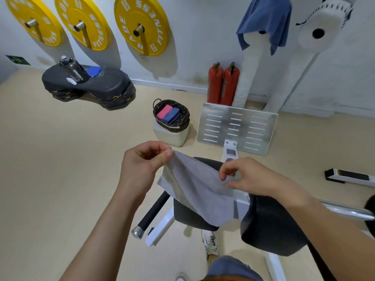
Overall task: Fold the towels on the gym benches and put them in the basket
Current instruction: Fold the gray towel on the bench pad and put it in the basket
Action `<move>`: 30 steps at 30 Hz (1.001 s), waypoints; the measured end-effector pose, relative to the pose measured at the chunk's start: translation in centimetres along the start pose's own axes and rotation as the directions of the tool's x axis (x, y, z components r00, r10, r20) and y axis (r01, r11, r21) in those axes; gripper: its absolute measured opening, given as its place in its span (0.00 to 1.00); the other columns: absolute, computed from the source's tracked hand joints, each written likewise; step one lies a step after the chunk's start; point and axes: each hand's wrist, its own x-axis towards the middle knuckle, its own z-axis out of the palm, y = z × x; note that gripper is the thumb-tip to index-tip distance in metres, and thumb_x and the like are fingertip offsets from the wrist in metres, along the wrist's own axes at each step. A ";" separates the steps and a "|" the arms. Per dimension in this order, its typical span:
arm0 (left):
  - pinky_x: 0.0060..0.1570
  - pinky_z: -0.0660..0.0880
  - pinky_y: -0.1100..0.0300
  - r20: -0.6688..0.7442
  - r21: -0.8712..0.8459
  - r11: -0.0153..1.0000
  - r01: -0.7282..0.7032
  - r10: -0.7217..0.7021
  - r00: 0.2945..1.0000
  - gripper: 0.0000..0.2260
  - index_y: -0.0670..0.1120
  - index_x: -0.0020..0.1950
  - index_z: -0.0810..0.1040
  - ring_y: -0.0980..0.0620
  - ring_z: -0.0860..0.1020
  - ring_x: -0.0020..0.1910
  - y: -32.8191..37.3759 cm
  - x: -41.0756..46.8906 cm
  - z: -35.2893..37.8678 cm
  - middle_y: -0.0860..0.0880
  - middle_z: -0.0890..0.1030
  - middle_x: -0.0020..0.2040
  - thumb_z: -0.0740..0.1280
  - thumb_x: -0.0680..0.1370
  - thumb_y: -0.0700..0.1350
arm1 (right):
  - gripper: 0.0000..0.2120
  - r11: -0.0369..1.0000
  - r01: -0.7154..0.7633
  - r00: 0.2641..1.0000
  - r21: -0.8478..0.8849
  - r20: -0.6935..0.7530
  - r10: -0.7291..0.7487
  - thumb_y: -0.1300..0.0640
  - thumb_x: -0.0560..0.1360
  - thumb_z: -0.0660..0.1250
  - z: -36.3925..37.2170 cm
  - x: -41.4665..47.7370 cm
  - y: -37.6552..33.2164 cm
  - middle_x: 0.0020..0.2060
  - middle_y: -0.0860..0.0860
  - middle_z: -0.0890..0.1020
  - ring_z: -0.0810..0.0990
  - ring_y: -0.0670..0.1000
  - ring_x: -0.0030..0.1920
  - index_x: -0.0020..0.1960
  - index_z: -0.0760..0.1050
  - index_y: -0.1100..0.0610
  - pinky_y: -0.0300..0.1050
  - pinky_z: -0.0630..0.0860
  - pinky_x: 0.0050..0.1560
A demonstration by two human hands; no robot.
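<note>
Yellow plates point(156, 21) hang on white wall point(203, 47), above beige floor point(50, 159).

This is a gym: three yellow weight plates point(154, 27) lettered "FITNESS" hang on pegs along the white wall. A stack of black step platforms point(97, 88) with a sports bottle point(74, 69) on top sits on the beige floor point(50, 159). Close by stand a black padded bench point(272, 226) on a white frame, a slotted metal footplate point(237, 127), white foam-wrapped rollers point(316, 31) and two red fire extinguishers point(215, 84) against the wall.
</note>
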 end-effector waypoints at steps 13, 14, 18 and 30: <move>0.40 0.72 0.64 0.223 0.160 0.944 -0.287 0.249 0.943 0.03 0.42 0.42 0.80 0.55 0.76 0.36 6.9 -7.0 -4.1 0.50 0.79 0.36 0.71 0.73 0.36 | 0.17 0.960 0.160 0.958 0.228 -0.271 -0.095 0.39 0.68 0.72 7.8 -5.2 -10.7 0.55 0.40 0.66 0.67 0.41 0.59 0.54 0.71 0.31 0.39 0.67 0.59; 0.41 0.73 0.63 0.240 0.177 0.931 -0.320 0.275 0.931 0.03 0.42 0.42 0.80 0.55 0.76 0.37 7.5 -7.3 -4.3 0.50 0.80 0.36 0.71 0.74 0.36 | 0.14 0.940 0.193 0.946 0.280 -0.306 -0.103 0.40 0.68 0.72 8.5 -5.5 -11.9 0.54 0.41 0.67 0.69 0.40 0.58 0.51 0.72 0.31 0.37 0.67 0.56; 0.42 0.73 0.63 0.299 0.181 0.899 -0.398 0.336 0.893 0.05 0.45 0.41 0.80 0.55 0.77 0.38 9.4 -8.5 -5.3 0.50 0.80 0.37 0.70 0.74 0.36 | 0.10 0.982 0.154 0.935 0.111 -0.339 -0.109 0.36 0.68 0.69 10.5 -5.0 -13.0 0.52 0.43 0.67 0.68 0.46 0.57 0.49 0.75 0.32 0.47 0.70 0.60; 0.41 0.73 0.55 0.015 0.198 0.927 -0.319 0.323 0.946 0.07 0.45 0.40 0.79 0.50 0.75 0.37 10.2 -7.7 -12.2 0.48 0.79 0.34 0.69 0.76 0.36 | 0.08 0.996 0.025 0.981 0.083 -0.194 -0.009 0.49 0.74 0.70 4.3 -11.0 -7.2 0.34 0.47 0.82 0.79 0.46 0.36 0.36 0.81 0.46 0.48 0.76 0.44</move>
